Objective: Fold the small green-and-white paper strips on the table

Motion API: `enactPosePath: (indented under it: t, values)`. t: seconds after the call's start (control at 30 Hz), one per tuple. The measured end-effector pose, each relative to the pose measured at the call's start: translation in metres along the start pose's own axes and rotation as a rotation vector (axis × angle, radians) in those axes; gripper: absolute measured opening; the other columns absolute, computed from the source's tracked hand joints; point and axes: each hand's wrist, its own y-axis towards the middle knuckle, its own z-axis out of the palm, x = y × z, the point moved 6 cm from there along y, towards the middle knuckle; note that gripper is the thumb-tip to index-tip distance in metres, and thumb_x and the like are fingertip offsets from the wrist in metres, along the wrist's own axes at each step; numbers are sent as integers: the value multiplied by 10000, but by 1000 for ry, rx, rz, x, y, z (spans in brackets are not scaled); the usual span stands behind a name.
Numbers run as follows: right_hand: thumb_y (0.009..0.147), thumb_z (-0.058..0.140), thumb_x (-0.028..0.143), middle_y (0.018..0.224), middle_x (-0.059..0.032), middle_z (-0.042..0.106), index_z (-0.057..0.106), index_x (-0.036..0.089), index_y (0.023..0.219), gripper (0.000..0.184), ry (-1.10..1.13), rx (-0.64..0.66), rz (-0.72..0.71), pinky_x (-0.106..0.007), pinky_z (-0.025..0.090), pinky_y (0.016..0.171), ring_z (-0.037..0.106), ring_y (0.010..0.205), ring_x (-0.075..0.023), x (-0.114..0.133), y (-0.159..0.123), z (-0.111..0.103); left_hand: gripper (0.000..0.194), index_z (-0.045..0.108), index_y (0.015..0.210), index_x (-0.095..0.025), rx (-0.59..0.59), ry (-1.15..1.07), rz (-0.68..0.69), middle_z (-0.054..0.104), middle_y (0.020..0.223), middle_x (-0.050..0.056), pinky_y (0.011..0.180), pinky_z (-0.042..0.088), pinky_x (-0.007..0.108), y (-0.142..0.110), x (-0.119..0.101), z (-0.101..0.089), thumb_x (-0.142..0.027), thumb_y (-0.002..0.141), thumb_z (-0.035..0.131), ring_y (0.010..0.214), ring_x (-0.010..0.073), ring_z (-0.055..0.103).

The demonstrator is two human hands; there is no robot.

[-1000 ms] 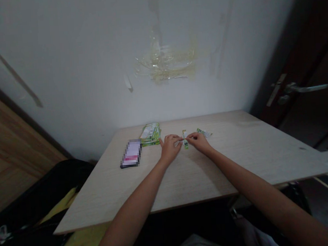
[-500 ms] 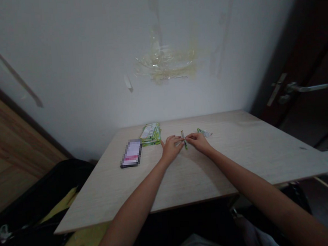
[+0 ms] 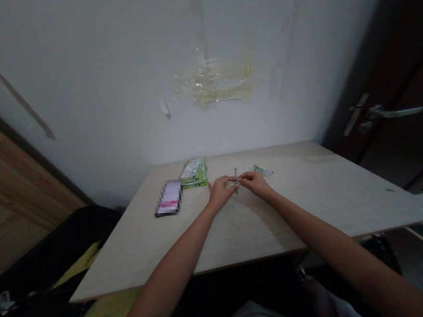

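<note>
Both my hands meet over the middle of a pale wooden table (image 3: 259,222). My left hand (image 3: 220,190) and my right hand (image 3: 256,182) each pinch one side of a small green and white wrapper strip (image 3: 236,178), which stands nearly upright between the fingertips. Fingers of both hands are curled closed on it. A second small green wrapper piece (image 3: 263,171) lies on the table just beyond my right hand. A stack of green and white packets (image 3: 194,172) lies left of my left hand, near the wall.
A phone (image 3: 169,198) lies face up left of the packets. The white wall (image 3: 119,87) with tape remains backs the table. A dark door with a metal handle (image 3: 385,113) is at the right. A black bag (image 3: 52,266) sits at the lower left.
The wrapper strip has turned from lying flatter between my fingers to standing nearly upright and looks narrower. My hands have drawn slightly closer together.
</note>
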Motion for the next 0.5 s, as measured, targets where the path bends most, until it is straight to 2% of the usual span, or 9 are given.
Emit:
enactPosePath:
  t: [0.23, 0.5]
  values:
    - [797, 675, 330, 885, -95, 778, 779, 160, 874, 213, -22, 12, 5, -340, 509, 811, 701, 844, -227, 5, -1, 0, 271, 765, 1053, -282, 3, -27, 7, 745, 1163, 55, 1190, 163, 627, 1, 0, 0, -383, 807, 711, 1231, 295, 591]
    - [798, 676, 323, 876, -91, 776, 778, 158, 862, 204, -9, 19, -8, -334, 512, 809, 697, 834, -221, 9, -3, 0, 289, 754, 1060, -278, 5, -23, -31, 740, 1182, 61, 1193, 144, 620, 1, -1, -2, -382, 792, 722, 1228, 294, 588]
